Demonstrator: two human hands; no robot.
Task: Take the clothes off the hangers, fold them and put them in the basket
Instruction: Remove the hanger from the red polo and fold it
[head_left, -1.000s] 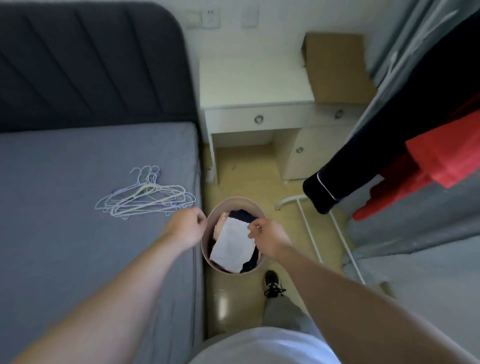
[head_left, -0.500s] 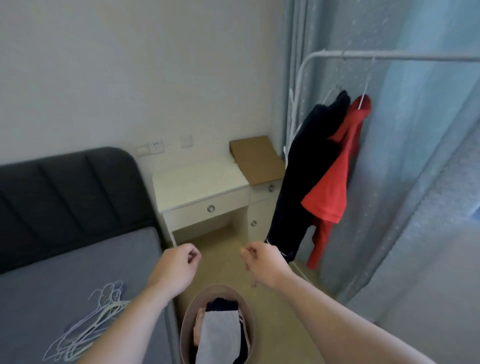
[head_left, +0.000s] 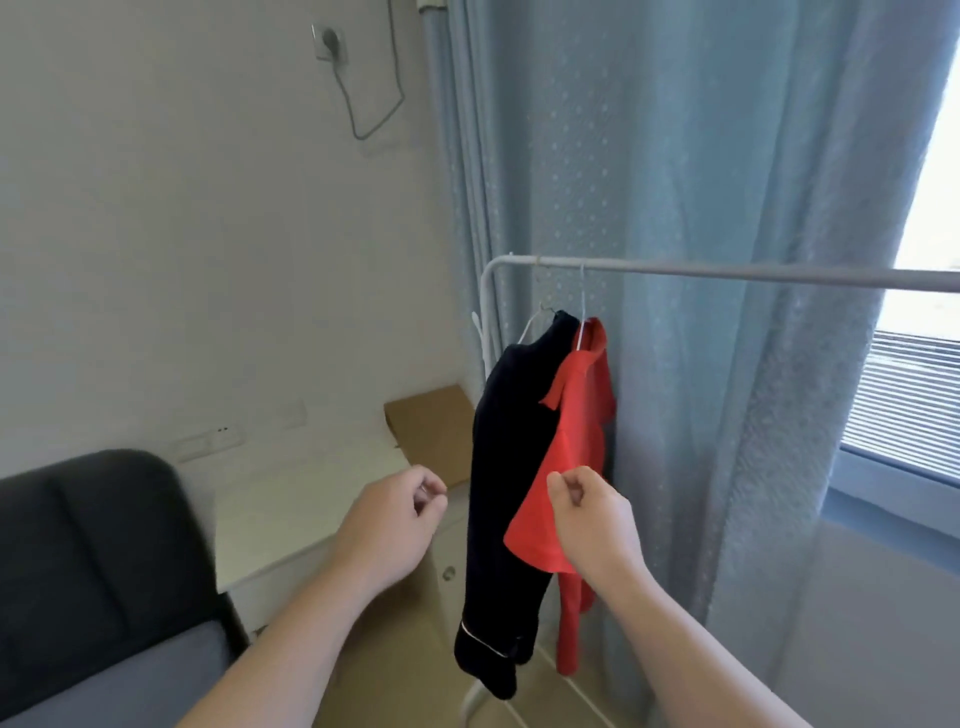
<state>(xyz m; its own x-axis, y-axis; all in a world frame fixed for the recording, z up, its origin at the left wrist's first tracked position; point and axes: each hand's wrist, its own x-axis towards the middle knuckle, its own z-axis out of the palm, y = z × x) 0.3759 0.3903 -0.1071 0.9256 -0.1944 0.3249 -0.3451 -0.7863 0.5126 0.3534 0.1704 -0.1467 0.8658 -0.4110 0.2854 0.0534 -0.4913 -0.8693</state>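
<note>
Two garments hang at the left end of the rail (head_left: 727, 273), far right in the scene. The black garment (head_left: 514, 467) is on the left and the red garment (head_left: 584, 415) is pressed against its right side, each on a thin white hanger (head_left: 583, 301). Both look soft, light and limp, and the black one is longer, with a piped cuff at the bottom. Such cloth probably drapes and slips, so the sound hold is likely high at the collar or shoulder, with the other hand lifting the hook. A pull at the hem would likely just drag the hanger along the rail.

The left hand (head_left: 395, 525) is raised just left of the black garment and apart from it, its fingers (head_left: 428, 491) curled onto the thumb around nothing. The right hand (head_left: 592, 519) is in front of the red garment's lower edge, its fingers (head_left: 566, 488) curled too, with no cloth seen in them. I cannot tell whether it touches the garment. The basket is out of view.
</note>
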